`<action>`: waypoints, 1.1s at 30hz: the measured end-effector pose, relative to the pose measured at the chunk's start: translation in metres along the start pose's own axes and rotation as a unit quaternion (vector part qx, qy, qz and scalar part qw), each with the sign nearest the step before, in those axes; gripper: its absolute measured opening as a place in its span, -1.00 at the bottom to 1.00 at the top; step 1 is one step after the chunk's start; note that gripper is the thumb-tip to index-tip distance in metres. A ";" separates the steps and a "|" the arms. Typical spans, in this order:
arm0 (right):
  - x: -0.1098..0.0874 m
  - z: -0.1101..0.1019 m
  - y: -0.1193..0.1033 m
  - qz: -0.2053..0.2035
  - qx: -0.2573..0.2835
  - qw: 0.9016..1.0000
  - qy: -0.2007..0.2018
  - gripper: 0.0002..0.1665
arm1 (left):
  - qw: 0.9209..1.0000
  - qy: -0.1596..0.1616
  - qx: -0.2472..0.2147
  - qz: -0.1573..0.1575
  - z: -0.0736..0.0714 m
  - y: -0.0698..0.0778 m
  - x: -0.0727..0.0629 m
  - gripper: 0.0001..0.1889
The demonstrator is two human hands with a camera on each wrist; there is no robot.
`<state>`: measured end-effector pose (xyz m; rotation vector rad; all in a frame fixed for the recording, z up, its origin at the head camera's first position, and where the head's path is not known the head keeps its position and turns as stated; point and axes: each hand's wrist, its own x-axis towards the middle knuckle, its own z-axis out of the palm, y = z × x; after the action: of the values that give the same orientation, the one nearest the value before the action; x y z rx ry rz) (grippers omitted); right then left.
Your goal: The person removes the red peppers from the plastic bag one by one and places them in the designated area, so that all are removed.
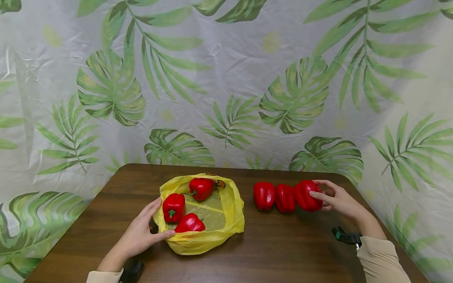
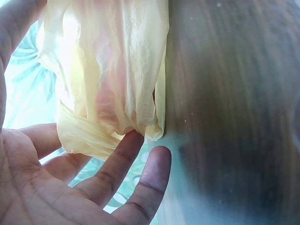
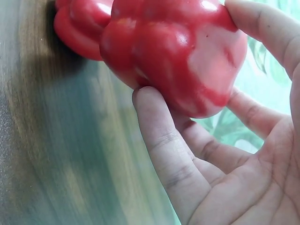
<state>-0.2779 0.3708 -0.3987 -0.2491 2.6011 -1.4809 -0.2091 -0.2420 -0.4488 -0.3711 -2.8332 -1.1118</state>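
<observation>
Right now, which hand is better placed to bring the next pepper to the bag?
The right hand, probably: it holds the rightmost red pepper, while the left hand touches the yellow bag on the side away from that pepper.

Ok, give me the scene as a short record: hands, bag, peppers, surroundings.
Left hand: touches the yellow bag at its left side
Right hand: grips the rightmost red pepper
Bag mouth: open, facing up
In bag: three red peppers
Right of bag: two loose peppers, plus the gripped one
Table: brown, wood-grained
Backdrop: leaf-print sheet
</observation>
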 end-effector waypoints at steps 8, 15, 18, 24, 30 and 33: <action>-0.001 0.001 0.006 0.007 0.005 1.000 0.005 -0.19 | 1.000 -0.002 -0.005 -0.001 0.000 -0.001 0.000 0.19; -0.003 0.000 0.011 0.012 -0.003 1.000 0.008 -0.19 | 1.000 0.001 -0.002 0.001 0.000 -0.001 0.000 0.19; -0.003 0.000 0.014 0.018 -0.009 1.000 0.009 -0.18 | 1.000 0.002 0.000 0.001 0.000 -0.001 0.000 0.19; -0.002 0.001 0.016 0.025 -0.013 1.000 0.011 -0.19 | 1.000 0.001 -0.003 0.000 0.000 -0.001 0.000 0.19; 0.000 0.003 0.018 0.032 -0.026 0.999 0.012 -0.17 | 1.000 0.000 -0.004 -0.001 0.000 -0.001 0.000 0.19; 0.000 0.004 0.018 0.040 -0.031 0.999 0.015 -0.16 | 1.000 0.000 -0.001 -0.001 0.000 -0.001 0.000 0.20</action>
<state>-0.2787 0.3763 -0.4160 -0.1289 2.6490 -1.3913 -0.2093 -0.2427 -0.4492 -0.3677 -2.8337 -1.1139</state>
